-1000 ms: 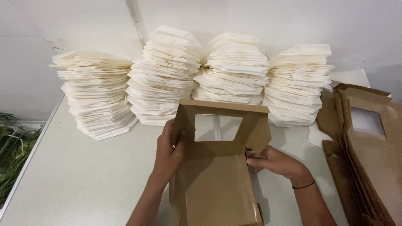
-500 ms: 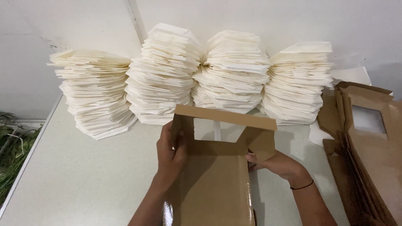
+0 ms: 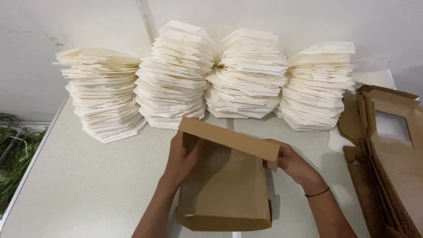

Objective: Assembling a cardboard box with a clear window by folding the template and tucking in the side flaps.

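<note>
Brown cardboard box [image 3: 229,185] sat at the table's [image 3: 88,185] near edge, flap folded over. Flat brown window boxes [image 3: 392,163] were stacked at the right edge. Four cream stacks [image 3: 176,79] lined the back edge, possibly folded cartons.

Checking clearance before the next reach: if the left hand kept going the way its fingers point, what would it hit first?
The left hand would probably meet the brown cardboard box's folded top flap first.
</note>
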